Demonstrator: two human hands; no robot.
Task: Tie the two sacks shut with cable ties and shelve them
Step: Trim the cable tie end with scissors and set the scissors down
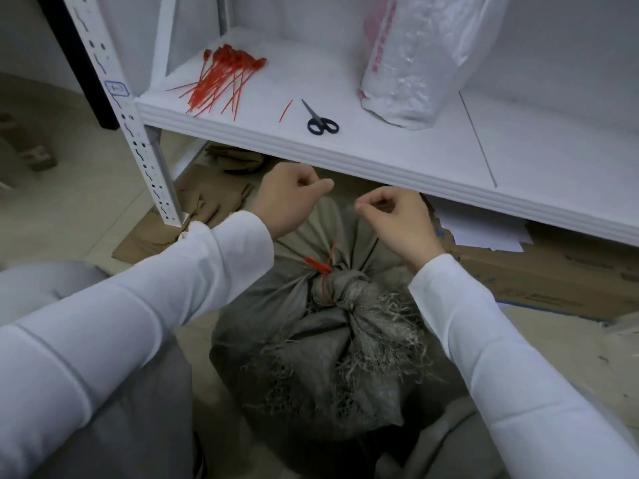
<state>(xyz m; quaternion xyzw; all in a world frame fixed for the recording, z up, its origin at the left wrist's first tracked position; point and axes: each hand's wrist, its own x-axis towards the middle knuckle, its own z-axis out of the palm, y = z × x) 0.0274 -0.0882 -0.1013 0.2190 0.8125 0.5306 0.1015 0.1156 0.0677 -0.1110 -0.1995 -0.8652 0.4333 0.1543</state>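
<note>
A grey-green woven sack [321,347] stands on the floor in front of me. A red cable tie [323,271] is cinched round its bunched neck, and its tail sticks up. My left hand [290,198] hovers above the sack with its fingers curled into a fist, holding nothing I can see. My right hand [394,219] hovers beside it, fingers curled, thumb and forefinger tips together, with nothing visible between them. A white plastic sack [415,57] with red print stands on the white shelf [380,160]; its top is out of view.
On the shelf lie a pile of red cable ties [224,77], a short red offcut [286,110] and black-handled scissors [321,122]. The shelf's perforated post [138,133] stands at the left. Flattened cardboard [207,198] and a cardboard box [553,271] lie under the shelf.
</note>
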